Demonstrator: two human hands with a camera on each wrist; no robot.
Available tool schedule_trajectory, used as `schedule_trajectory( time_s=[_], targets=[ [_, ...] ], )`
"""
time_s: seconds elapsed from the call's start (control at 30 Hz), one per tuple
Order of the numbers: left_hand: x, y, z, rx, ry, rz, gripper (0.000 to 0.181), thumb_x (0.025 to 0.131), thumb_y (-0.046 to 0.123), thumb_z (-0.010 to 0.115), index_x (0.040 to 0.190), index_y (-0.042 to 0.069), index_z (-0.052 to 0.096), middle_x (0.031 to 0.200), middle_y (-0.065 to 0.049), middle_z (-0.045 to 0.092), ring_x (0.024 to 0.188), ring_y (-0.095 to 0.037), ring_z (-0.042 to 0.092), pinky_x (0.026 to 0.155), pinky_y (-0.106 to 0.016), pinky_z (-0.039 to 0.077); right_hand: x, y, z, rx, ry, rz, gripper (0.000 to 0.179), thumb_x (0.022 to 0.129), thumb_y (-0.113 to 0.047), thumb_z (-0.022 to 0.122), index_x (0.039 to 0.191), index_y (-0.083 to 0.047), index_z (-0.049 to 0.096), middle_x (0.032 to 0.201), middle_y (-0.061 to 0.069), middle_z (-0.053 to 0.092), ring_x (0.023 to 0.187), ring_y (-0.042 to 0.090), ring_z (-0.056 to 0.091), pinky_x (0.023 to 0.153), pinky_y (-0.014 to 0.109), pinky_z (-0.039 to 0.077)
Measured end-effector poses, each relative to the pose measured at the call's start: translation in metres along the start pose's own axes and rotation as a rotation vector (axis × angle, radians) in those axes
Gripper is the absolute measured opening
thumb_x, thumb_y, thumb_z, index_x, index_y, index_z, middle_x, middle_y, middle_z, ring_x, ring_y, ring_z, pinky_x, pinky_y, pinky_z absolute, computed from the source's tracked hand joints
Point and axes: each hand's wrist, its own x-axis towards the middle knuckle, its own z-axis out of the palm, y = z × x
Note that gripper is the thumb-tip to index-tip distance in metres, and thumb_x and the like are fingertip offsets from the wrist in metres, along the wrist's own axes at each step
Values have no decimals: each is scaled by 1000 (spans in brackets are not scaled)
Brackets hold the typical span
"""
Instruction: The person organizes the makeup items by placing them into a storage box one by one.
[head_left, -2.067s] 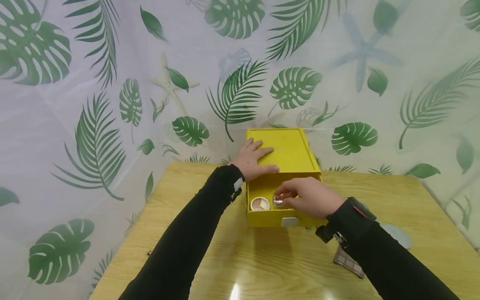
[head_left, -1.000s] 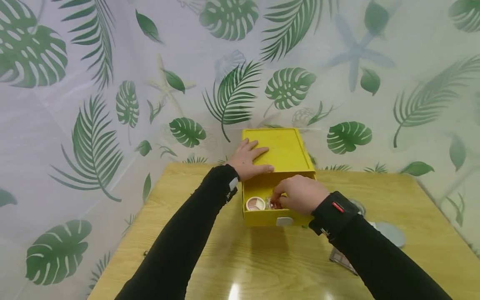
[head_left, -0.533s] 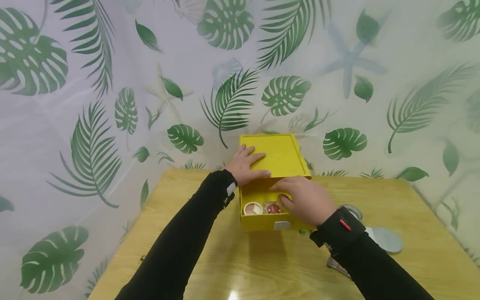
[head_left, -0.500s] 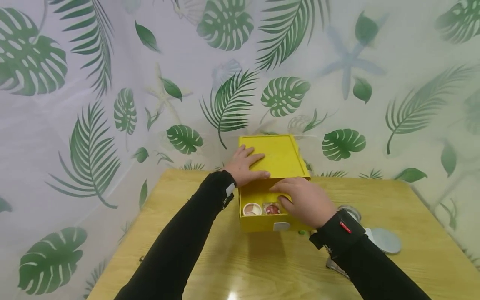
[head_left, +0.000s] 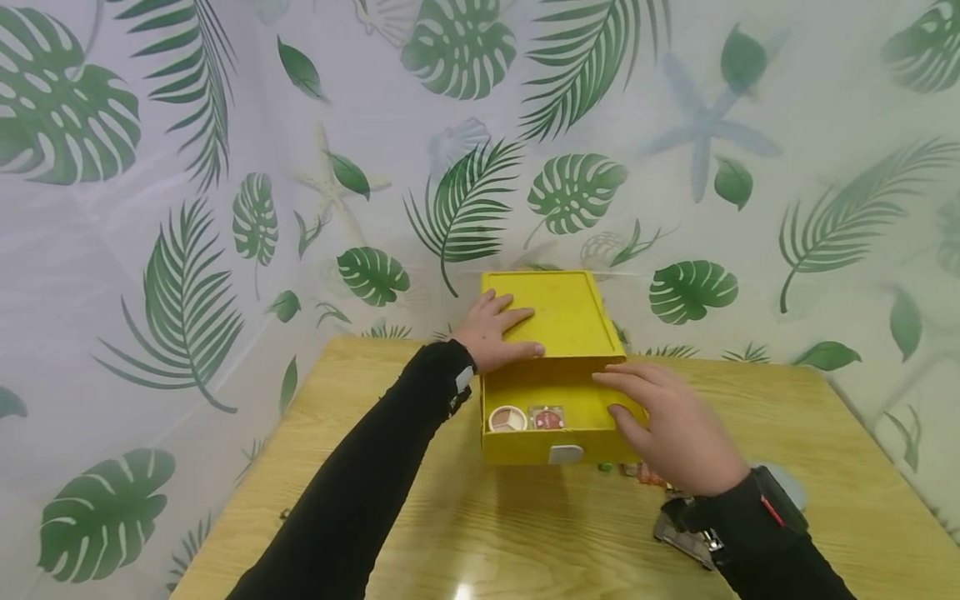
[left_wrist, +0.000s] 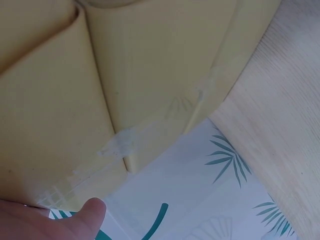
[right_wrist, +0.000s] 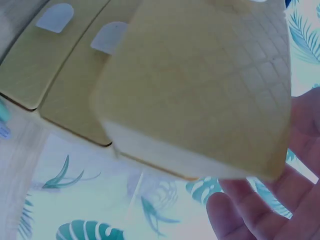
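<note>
A yellow drawer box (head_left: 551, 312) stands at the back of the table, its top drawer (head_left: 525, 447) pulled out. My left hand (head_left: 491, 333) rests on the box top with fingers spread; the left wrist view catches it at the lower corner. Inside the drawer, along the front wall, lie a round three-shade makeup compact (head_left: 507, 419) and a small clear square case (head_left: 547, 418) with red inside. My right hand (head_left: 678, 429) is at the drawer's right side, fingers loosely bent and holding nothing. Seen from the right wrist, its fingers (right_wrist: 250, 207) are close by the drawer's edge.
Right of the box, partly under my right arm, lie a dark makeup palette (head_left: 681, 537), small reddish items (head_left: 647, 475) and a grey disc (head_left: 783, 483). A green bit (head_left: 606, 467) is by the box. Two lower drawers with white tabs (right_wrist: 56, 18) sit pushed in.
The right hand set the clear square case down beside the round compact, let go, and moved right to the drawer's side. The left hand has stayed on the box top.
</note>
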Motion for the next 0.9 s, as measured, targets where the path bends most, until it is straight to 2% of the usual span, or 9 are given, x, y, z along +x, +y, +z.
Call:
schedule_trajectory(
  time_s=[0.37, 0.57, 0.73, 0.9],
  targets=[
    [1, 0, 1, 17, 5, 3, 74, 84, 66, 53, 146, 27, 38, 155, -7, 19, 139, -26, 0, 112, -54, 17, -30, 4, -5, 38, 41, 95, 51, 88, -14, 67, 137, -16, 51, 130, 13, 53, 115, 32, 47, 82, 54, 48],
    [0, -1, 0, 15, 5, 5, 74, 84, 66, 54, 146, 28, 38, 155, -8, 18, 139, -27, 0, 112, -54, 17, -41, 11, -5, 62, 10, 171, 55, 92, -20, 63, 143, -22, 42, 132, 12, 52, 113, 31, 48, 74, 52, 49],
    [-1, 0, 0, 9, 9, -3, 74, 84, 66, 54, 145, 28, 38, 155, -7, 19, 139, -26, 0, 111, -55, 19, -51, 16, -1, 70, -24, 195, 50, 95, -25, 61, 142, -18, 44, 129, 13, 54, 109, 31, 50, 72, 50, 51],
    [-1, 0, -1, 8, 11, -3, 75, 83, 66, 54, 145, 28, 38, 155, -7, 19, 139, -26, 0, 111, -54, 19, -61, 21, 5, 69, -63, 227, 48, 95, -28, 60, 139, -13, 48, 127, 14, 55, 111, 33, 49, 75, 54, 52]
  ],
)
